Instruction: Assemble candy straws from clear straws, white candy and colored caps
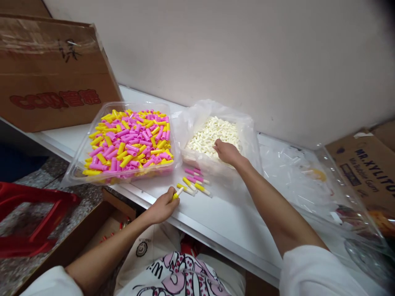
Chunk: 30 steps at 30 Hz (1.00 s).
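My left hand is closed around a yellow tube with a white stick poking out of its top, held just over the table's front edge. My right hand reaches over a heap of small white pieces in a clear plastic bag. Its fingertips are pinched together at the heap; what they hold is hidden. Between the hands lie several yellow tubes and pink tubes with white ends. To the left stands a clear tray full of loose pink and yellow tubes.
A large cardboard box stands on the white table at the back left. Clear plastic packaging and another cardboard box are at right. Below left are a red stool and an open carton.
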Available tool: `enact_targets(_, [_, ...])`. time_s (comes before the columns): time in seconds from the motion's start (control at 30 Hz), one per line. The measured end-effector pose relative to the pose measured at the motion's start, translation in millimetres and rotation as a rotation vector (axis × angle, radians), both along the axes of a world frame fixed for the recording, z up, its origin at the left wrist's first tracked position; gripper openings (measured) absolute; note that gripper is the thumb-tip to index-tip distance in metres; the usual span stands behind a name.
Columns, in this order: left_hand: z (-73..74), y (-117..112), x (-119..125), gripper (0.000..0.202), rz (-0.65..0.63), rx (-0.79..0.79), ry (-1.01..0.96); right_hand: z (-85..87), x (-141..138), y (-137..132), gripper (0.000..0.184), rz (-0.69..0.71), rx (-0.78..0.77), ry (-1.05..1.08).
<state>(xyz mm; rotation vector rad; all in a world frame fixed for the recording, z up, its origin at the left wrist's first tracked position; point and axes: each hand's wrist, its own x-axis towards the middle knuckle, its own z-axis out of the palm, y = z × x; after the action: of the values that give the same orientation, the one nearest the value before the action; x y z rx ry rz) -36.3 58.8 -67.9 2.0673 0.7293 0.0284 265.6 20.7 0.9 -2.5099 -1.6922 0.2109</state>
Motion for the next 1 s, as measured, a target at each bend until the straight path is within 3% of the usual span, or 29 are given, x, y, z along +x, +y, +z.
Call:
enact_targets(0.07, [10.7,1,-4,0.022,-0.081,-0.067,-0.099,13.2,-20,-17,0.033,0.03,0.196,0.179])
enact_targets(0.13, [22.3,1,-6,0.027,-0.127,-0.123,-0.178,22.9,-47,-39,0.032,0.188,0.329,0.388])
enact_targets(0.23, [37.6,-1,-4,0.029,-0.158,-0.165,-0.231,25.6,-84,-70,0.027,0.344,0.293,0.604])
enact_targets(0.37, [47.7,-5,1,0.034,-0.211,-0.183,-0.225,17.2,-107,-94,0.024,0.25,0.255,0.766])
enact_targets(0.63, [53.6,-13,5,0.043,-0.208,-0.23,-0.242,20.8,-107,-112,0.024,0.177,0.329,0.815])
enact_targets(0.73, [54.4,-16,7,0.042,-0.185,-0.275,-0.269,24.4,-96,-108,0.024,0.156,0.397,0.658])
enact_targets(0.83, [54.0,-18,8,0.041,-0.188,-0.313,-0.285,28.6,-59,-102,0.03,0.038,0.528,0.397])
enact_targets(0.93, [53.1,-17,5,0.042,-0.154,-0.357,-0.262,26.6,0,-110,0.043,-0.192,0.533,0.133])
enact_targets(1.0, [51.6,-16,1,0.043,-0.103,-0.377,-0.253,17.1,41,-127,0.042,-0.446,0.342,-0.017])
